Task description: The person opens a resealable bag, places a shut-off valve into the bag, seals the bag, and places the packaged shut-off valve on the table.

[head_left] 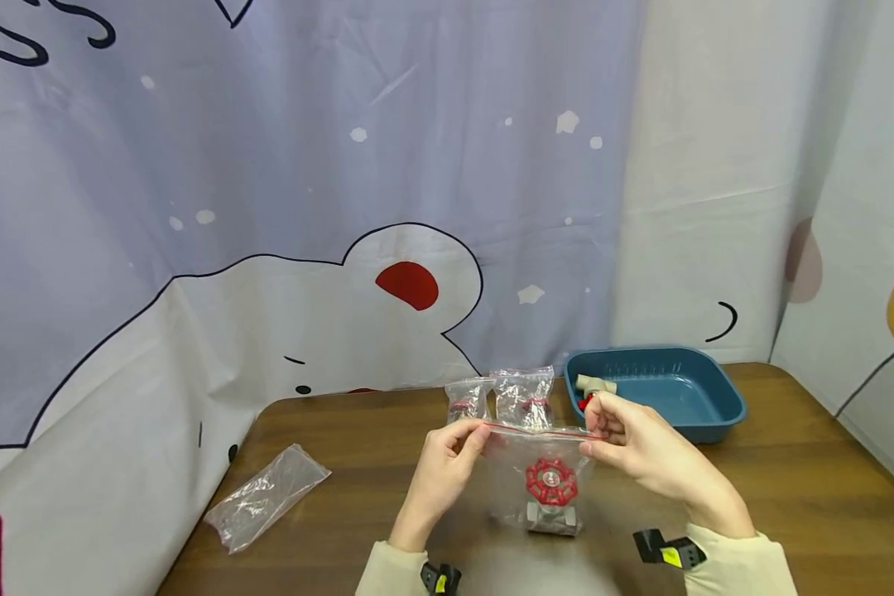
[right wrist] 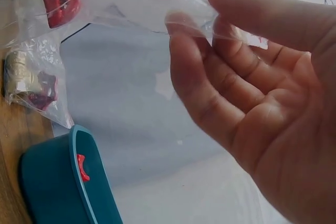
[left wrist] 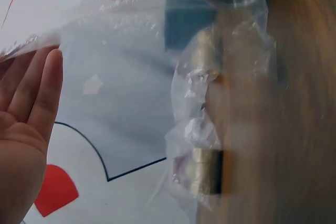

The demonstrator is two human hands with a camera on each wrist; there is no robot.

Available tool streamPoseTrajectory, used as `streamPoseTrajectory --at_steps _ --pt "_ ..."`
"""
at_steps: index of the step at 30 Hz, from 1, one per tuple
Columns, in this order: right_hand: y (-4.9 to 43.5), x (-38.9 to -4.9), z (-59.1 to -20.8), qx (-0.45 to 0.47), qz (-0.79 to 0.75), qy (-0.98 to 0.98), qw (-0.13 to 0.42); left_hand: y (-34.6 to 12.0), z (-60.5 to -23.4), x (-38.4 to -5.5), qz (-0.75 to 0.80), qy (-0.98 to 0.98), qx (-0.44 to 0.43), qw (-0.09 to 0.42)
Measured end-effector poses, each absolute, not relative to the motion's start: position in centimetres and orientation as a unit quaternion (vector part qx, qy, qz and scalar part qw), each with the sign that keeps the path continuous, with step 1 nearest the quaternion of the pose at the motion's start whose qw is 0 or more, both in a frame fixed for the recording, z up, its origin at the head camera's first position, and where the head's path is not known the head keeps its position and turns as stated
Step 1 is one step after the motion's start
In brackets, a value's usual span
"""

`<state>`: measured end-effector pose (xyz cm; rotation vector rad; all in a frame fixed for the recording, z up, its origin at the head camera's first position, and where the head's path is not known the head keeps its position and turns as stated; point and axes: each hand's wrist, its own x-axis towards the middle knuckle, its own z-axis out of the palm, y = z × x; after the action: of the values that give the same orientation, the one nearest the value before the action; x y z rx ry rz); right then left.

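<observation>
A clear zip bag (head_left: 502, 476) with a red seal line hangs between my two hands. Inside it sits a gate valve (head_left: 551, 494) with a red handwheel on top and a grey metal body at the bottom of the bag. My left hand (head_left: 447, 463) pinches the left end of the bag's top edge between thumb and finger. At the right end, my right hand (head_left: 644, 447) pinches the same edge; the right wrist view shows its thumb and fingers at the bag's corner.
Two bagged valves, a smaller one (head_left: 462, 399) and another (head_left: 525, 397), stand behind the held bag. A blue bin (head_left: 704, 426) at the back right holds a red-handled valve (head_left: 594, 385). A flat clear bag (head_left: 268, 497) lies on the wooden table's (head_left: 365, 443) left side.
</observation>
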<state>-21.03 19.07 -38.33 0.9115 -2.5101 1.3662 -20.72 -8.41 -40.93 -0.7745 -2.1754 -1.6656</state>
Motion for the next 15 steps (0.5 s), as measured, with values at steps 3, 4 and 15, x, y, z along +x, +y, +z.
streamPoseTrajectory --at_steps 3,4,15 --pt "19.07 -21.02 -38.17 0.310 0.440 -0.838 0.088 -8.38 -40.58 -20.61 -0.565 -0.761 -0.270 0.170" --pt "19.05 -21.00 -38.13 0.314 0.438 -0.838 0.089 -8.38 -40.56 -20.60 -0.565 -0.759 -0.270 0.176" --pt "18.89 -20.42 -37.79 0.290 0.406 -0.864 0.066 -8.39 -40.80 -20.93 -0.553 -0.749 -0.281 0.234"
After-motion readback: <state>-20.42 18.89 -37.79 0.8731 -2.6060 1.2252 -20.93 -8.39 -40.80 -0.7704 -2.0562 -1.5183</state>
